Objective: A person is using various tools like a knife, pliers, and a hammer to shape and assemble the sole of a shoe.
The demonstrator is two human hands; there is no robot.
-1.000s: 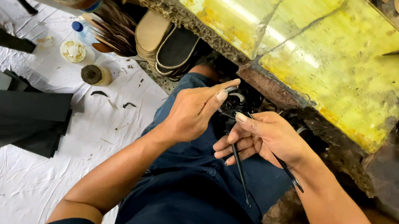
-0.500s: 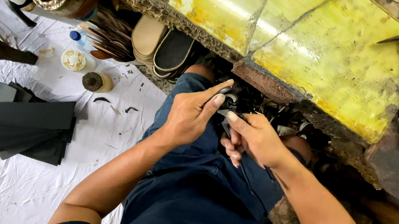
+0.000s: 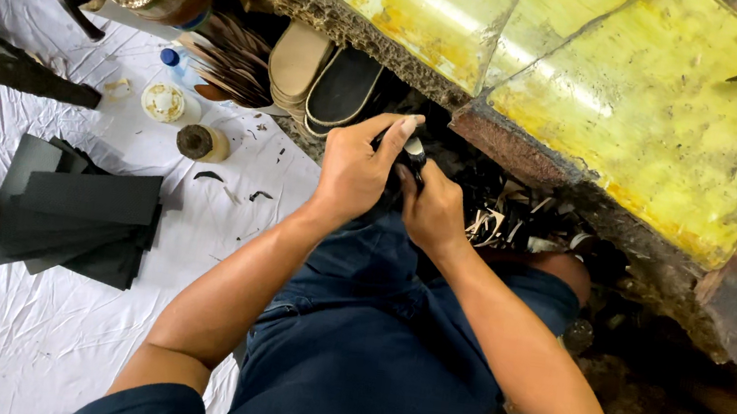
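- Your left hand [image 3: 356, 172] was closed around a small dark object [image 3: 412, 154], with the thumb stretched along its top.
- Your right hand [image 3: 432, 214] came from below and pinched the same object with bent fingers; I cannot tell how firm this grip was.
- The object sat between both hands, just above your knees and close to the edge of the yellow stained workbench [image 3: 647, 111]. What it is exactly, I cannot tell; only a small shiny part showed.
- The left hand covered more of it, so it was the nearer one; its long axis was hidden.
- Black rectangular sheets [image 3: 73, 220] lay well apart on the white cloth [image 3: 9, 340] at your left, and stacked shoe soles [image 3: 324, 78] stood under the bench.
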